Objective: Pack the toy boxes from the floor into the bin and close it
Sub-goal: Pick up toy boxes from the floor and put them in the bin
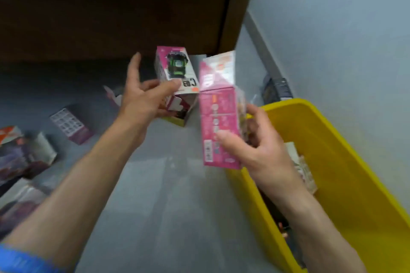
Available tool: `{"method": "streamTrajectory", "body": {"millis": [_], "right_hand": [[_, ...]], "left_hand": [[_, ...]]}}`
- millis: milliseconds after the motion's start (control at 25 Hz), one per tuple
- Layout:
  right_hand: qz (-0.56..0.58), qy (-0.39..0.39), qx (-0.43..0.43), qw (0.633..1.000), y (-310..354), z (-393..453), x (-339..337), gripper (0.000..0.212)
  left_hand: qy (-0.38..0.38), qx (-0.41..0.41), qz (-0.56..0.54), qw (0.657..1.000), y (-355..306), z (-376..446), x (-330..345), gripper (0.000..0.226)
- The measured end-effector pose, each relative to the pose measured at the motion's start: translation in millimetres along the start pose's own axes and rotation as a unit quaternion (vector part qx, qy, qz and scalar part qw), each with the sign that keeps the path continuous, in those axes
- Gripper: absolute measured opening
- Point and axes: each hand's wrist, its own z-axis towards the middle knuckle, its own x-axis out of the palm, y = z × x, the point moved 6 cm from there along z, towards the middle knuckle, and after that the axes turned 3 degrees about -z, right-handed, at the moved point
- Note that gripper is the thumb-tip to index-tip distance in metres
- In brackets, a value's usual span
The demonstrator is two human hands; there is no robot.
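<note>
Pink box (218, 128) in right hand (255, 146)

bin (328, 139) mouth open | floor (159, 184) centre free | boxes (71, 126) scattered left

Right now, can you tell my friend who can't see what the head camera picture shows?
Two bare hands each hold a toy box above a grey floor: the left hand a white-and-pink box, the right hand a pink box beside an open yellow bin. More boxes lie on the floor at left.
</note>
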Motion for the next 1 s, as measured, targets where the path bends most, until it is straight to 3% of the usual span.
{"method": "streamTrajectory", "body": {"millis": [80,120,240,320,400,480,600,760,800,880,960,1000], "right_hand": [[-0.099,-0.126,0.005,0.987,-8.0,-10.6,-88.1,0.073],[-0.187,-0.165,0.024,0.968,-18.2,-14.8,-121.6,0.075],[-0.367,-0.203,0.060,0.906,-60.6,-7.7,-174.5,0.074],[-0.452,-0.195,0.078,0.867,-84.5,-1.5,-184.6,0.066],[-0.511,-0.202,0.058,0.834,-101.3,1.1,-185.5,0.053],[-0.525,-0.210,0.005,0.825,-111.0,6.0,-176.3,0.042],[-0.552,-0.163,-0.035,0.817,-122.1,25.0,-156.7,0.033],[-0.609,0.020,0.080,0.789,-158.5,36.8,-131.4,0.035],[-0.601,0.021,0.074,0.796,-156.8,36.3,-127.5,0.033],[-0.556,-0.047,0.000,0.830,-136.5,39.2,-119.1,0.026],[-0.473,-0.117,-0.095,0.868,-104.1,43.8,-109.0,0.026],[-0.426,-0.136,-0.141,0.883,-86.1,50.1,-98.8,0.029]], "left_hand": [[0.110,0.047,0.117,0.986,-11.8,-25.7,82.8,0.086],[0.150,0.082,0.230,0.958,-6.8,-39.8,119.4,0.077],[0.197,0.138,0.556,0.796,32.3,-66.6,187.3,0.055],[0.227,0.129,0.665,0.700,64.6,-72.3,200.6,0.043],[0.218,0.141,0.727,0.636,82.4,-69.0,198.3,0.031],[0.194,0.160,0.736,0.629,90.9,-66.2,193.7,0.032],[0.220,0.162,0.728,0.629,102.3,-65.1,195.8,0.059],[0.232,0.075,0.743,0.624,98.5,-67.0,192.2,0.032],[0.224,0.053,0.749,0.622,95.0,-66.0,187.7,0.027],[0.254,-0.010,0.737,0.627,83.3,-61.6,169.3,0.029],[0.376,-0.133,0.639,0.658,77.2,-60.8,146.0,0.037],[0.439,-0.197,0.541,0.690,68.4,-62.7,133.1,0.036]]}}
